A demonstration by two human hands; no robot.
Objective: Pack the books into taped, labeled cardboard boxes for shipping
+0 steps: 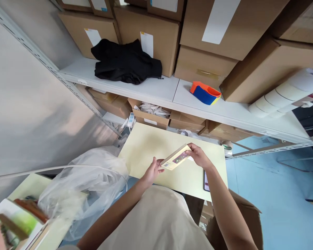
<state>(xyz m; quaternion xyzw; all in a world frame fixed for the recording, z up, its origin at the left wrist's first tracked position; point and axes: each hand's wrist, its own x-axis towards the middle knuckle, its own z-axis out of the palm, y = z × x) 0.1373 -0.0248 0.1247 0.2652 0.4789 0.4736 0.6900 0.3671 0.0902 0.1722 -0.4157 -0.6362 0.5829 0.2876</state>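
Note:
Over the table, a thin cream book [175,160] is tilted, its lower left corner pointing toward my left side. On its face are a dark purple picture panel and a barcode. My right hand [198,155] is closed on the book's upper right end, thumb on the face and fingers behind. At the opposite corner, my left hand [151,172] has its thumb raised and its fingers apart, with fingertips at the book's edge. Whether those fingers bear any of its weight cannot be seen. A phone [206,181] lies on the table, partly covered by my right forearm.
Beyond the pale yellow table [141,142] stands a shelf [167,92] with cardboard boxes [200,66], black clothing [127,62], a coloured band [205,93] and white rolls [284,92]. Clear plastic sheeting [91,173] hangs at left; an open carton [240,222] stands at lower right.

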